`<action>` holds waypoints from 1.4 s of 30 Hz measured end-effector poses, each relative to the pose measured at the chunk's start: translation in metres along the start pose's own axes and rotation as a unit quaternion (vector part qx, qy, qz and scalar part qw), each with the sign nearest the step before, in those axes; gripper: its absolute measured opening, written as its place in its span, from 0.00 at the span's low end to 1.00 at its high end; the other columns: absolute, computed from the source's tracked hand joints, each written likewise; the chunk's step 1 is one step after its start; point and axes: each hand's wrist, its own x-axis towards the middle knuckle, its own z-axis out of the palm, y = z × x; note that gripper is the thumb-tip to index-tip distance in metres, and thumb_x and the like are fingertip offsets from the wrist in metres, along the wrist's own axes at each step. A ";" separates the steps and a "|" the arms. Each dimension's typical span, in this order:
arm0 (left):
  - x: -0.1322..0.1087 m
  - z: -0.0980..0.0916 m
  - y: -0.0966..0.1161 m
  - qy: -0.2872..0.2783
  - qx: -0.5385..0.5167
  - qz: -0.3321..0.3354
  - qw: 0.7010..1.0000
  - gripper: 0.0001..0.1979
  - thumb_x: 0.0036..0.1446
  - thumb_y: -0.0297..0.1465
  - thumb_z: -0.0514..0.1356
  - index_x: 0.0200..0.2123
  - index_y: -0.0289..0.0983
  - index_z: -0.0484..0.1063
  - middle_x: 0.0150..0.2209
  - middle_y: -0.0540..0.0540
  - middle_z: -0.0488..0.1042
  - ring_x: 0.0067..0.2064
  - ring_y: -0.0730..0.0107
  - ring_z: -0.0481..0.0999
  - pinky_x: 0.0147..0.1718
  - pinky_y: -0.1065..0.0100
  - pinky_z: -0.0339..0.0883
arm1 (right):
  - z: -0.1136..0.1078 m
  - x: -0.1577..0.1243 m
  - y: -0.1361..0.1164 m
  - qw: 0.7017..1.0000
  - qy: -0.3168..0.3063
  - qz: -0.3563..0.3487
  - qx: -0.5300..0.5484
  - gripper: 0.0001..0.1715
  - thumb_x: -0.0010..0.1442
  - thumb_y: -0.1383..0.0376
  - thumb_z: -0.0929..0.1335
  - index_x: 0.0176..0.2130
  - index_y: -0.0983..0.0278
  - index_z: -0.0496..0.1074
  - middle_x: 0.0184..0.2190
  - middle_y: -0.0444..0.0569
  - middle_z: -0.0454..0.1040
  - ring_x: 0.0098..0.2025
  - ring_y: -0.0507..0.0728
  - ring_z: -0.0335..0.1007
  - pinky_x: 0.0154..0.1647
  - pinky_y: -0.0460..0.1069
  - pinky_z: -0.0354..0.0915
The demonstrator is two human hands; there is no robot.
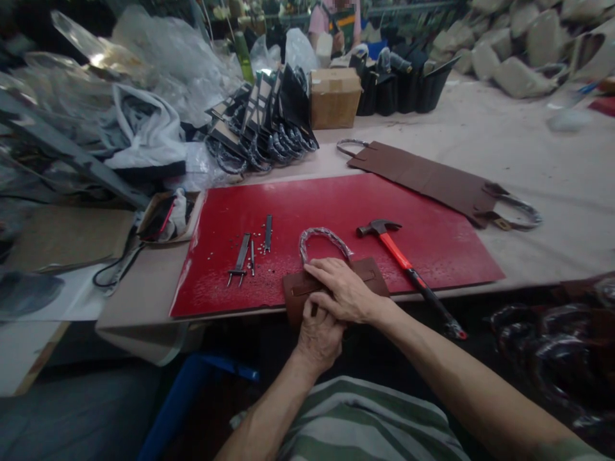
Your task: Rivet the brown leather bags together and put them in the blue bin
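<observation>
My left hand [321, 336] is curled at the near side of the brown panel [294, 293]; its fingertips are tucked out of sight, so I cannot tell whether they pinch anything. My right hand [342, 289] lies across the panel's top, fingers stretched out together, covering its middle; I cannot tell whether that thumb grips. The panel sits at the near edge of the red mat [298, 198], its lower part lost in shadow beneath my hands. On its far side arches a plastic-wrapped handle [327, 232], one end meeting my fingers. To the right lies a hammer [394, 248], its handle overhanging the edge; to the left, a pronged tool [243, 254] among specks too small to identify. Farther right rests another brown panel [425, 179]. Beyond a cardboard box [335, 97], a person [335, 29] is partly hidden and cut off at the top.
</observation>
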 end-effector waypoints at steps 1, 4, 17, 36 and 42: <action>0.000 -0.004 0.000 -0.003 -0.010 -0.001 1.000 0.17 0.58 0.30 0.62 0.51 0.37 0.75 0.51 0.38 0.76 0.59 0.45 0.68 0.59 0.46 0.57 | 0.002 0.000 0.003 1.000 -0.014 -0.001 0.009 0.33 0.65 0.58 0.67 0.63 0.72 0.64 0.61 0.63 0.65 0.61 0.66 0.59 0.63 0.62 0.56; -0.007 -0.021 -0.005 -0.004 -0.058 0.023 0.998 0.16 0.61 0.25 0.57 0.52 0.32 0.74 0.51 0.36 0.76 0.61 0.48 0.69 0.62 0.47 0.58 | 0.003 0.002 0.008 0.999 -0.039 0.005 -0.004 0.43 0.61 0.49 0.70 0.65 0.70 0.62 0.65 0.66 0.59 0.65 0.70 0.54 0.65 0.65 0.52; 0.007 -0.066 -0.076 -0.082 -0.062 -0.085 0.991 0.35 0.60 0.40 0.64 0.64 0.28 0.58 0.63 0.29 0.65 0.67 0.46 0.62 0.67 0.44 0.52 | 0.010 0.001 -0.007 0.993 -0.053 0.090 -0.058 0.50 0.51 0.47 0.76 0.65 0.63 0.62 0.67 0.64 0.54 0.67 0.72 0.51 0.68 0.68 0.45; 0.006 -0.054 -0.069 -0.066 -0.022 -0.090 0.993 0.33 0.64 0.38 0.59 0.66 0.26 0.55 0.62 0.28 0.65 0.68 0.49 0.60 0.66 0.46 0.54 | 0.006 0.009 0.005 0.997 -0.049 0.056 -0.037 0.46 0.47 0.53 0.77 0.61 0.63 0.67 0.64 0.64 0.58 0.65 0.73 0.53 0.67 0.71 0.42; 0.022 -0.086 -0.093 -0.056 -0.073 -0.154 0.984 0.21 0.63 0.33 0.59 0.58 0.35 0.66 0.57 0.37 0.71 0.61 0.55 0.69 0.61 0.51 0.64 | 0.012 0.007 0.009 0.997 -0.029 0.052 -0.044 0.44 0.46 0.56 0.77 0.60 0.62 0.68 0.64 0.63 0.58 0.65 0.73 0.54 0.67 0.71 0.44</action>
